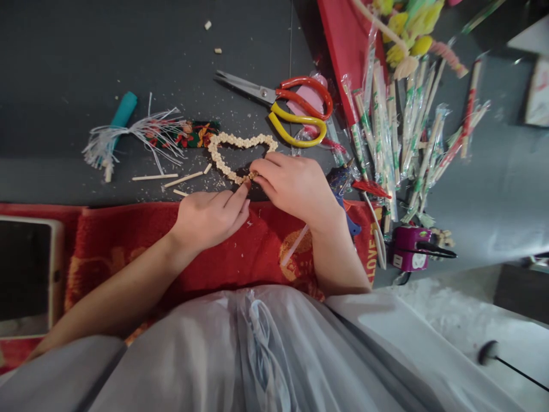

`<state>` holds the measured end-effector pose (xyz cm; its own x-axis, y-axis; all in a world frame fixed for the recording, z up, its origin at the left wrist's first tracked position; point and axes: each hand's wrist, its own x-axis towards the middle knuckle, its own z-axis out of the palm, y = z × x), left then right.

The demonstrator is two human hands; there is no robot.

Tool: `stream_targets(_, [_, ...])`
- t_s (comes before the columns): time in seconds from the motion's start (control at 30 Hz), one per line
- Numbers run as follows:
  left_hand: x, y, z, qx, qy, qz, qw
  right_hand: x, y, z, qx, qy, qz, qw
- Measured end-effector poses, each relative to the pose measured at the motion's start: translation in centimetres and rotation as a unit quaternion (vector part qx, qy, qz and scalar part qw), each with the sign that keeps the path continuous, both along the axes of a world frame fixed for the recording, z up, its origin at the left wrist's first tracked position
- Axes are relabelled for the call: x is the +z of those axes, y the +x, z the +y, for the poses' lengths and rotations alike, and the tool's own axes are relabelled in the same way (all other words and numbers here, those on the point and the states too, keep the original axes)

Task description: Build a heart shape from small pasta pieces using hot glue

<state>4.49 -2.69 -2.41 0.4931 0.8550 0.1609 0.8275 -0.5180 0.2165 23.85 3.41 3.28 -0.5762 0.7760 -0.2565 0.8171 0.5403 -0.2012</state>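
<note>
A heart-shaped frame [219,161] of small pale wooden pieces lies near the table's front edge, its point towards me. My right hand [295,183] is closed on its lower right side, thumb and fingers pinched near a small dark spot. My left hand [212,214] comes in from the left, index fingertip touching the frame's point and the other fingers curled; whether it grips anything is hidden. Short cut sticks [183,179] and crumbs lie left of the frame. Behind it rest scissors [274,97] with red and yellow handles. A blue glue gun [343,189] sits partly behind my right wrist.
Wrapped chopsticks [381,126] are heaped on the right, near a purple power block [412,249] with a black cable. White strings [141,133] and a teal roll [124,110] lie at left. A red towel [128,229] covers the front edge, with a tablet [55,269] at far left.
</note>
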Motion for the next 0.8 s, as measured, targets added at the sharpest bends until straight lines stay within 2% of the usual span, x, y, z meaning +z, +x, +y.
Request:
stream_targets(0.3, [0.27,0.05,0.14,-0.003,-0.003,-0.011,1.000,0.01,0.13,0.05,-0.003,-0.005,0.008,1.000])
stream_targets(0.6, [0.31,0.20,0.17,-0.009,0.057,0.027,0.998,0.37,0.09,0.15,0.008,-0.019,-0.005,1.000])
stream_targets(0.8, [0.13,0.10,0.06,0.004,0.001,0.003,1.000,0.35,0.11,0.14,0.009,-0.014,-0.008,1.000])
